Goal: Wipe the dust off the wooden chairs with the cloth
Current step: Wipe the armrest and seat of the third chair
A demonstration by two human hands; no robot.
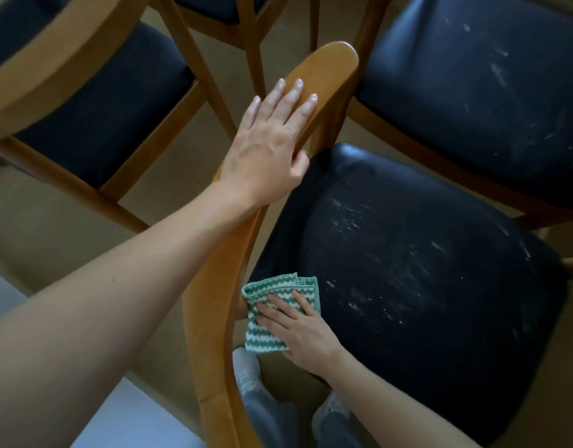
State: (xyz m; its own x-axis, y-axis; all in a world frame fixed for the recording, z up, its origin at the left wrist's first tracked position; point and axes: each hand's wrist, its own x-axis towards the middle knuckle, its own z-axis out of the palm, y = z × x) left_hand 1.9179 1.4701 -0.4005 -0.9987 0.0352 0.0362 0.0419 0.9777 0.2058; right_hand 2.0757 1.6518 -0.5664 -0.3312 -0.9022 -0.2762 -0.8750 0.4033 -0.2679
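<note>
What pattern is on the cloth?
Green and white zigzag stripes on the cloth, in the head view.

You are looking at a dim, flat scene with muted colour and a soft, slightly smeared picture. The light is diffuse, so shadows are faint and have no hard edges. The rail [327, 69] carries a soft highlight along its top. The near seat [408, 270] shows a dull sheen at its far left corner. A pale bluish patch of floor [127, 415] is the brightest area. Your left arm [101, 302], close to the lens, looks soft. The wide lens bows the rail and stretches the frame's edges.
</note>
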